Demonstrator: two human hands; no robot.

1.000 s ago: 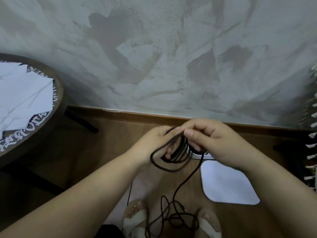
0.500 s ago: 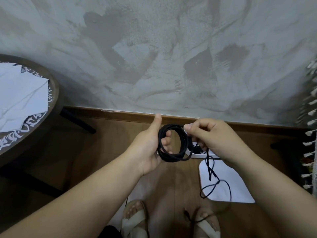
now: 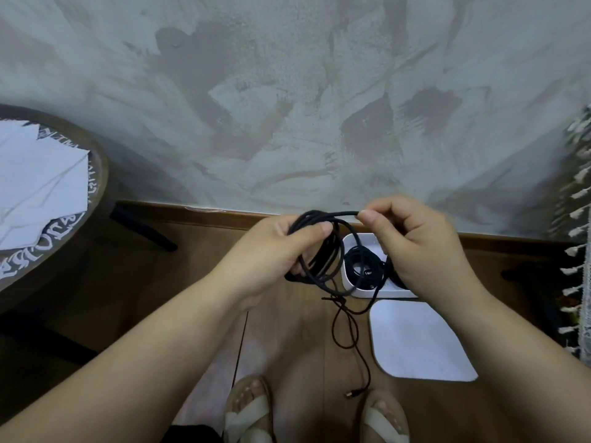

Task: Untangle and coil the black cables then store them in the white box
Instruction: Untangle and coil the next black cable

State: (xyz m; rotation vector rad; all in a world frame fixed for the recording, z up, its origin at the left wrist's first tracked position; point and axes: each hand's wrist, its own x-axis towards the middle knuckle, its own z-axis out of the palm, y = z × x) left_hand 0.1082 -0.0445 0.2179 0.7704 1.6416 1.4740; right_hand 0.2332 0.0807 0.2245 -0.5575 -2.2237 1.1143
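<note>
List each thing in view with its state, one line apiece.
black cable, partly coiled, tail hanging loose.
left grip, holds the coiled loops.
right grip, pinches a strand of the black cable.
white box, open, stored cables coiled inside.
white lid, off, lying beside the white box.

A matt black cable (image 3: pixel 331 262) is dangling over smooth wooden floor (image 3: pixel 192 282). Rough grey plaster (image 3: pixel 287 107) is showing at twelve o'clock.

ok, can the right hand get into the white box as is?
Probably yes: the white box sits open below the right hand, lid off beside it, though that hand is pinching the black cable.
</note>
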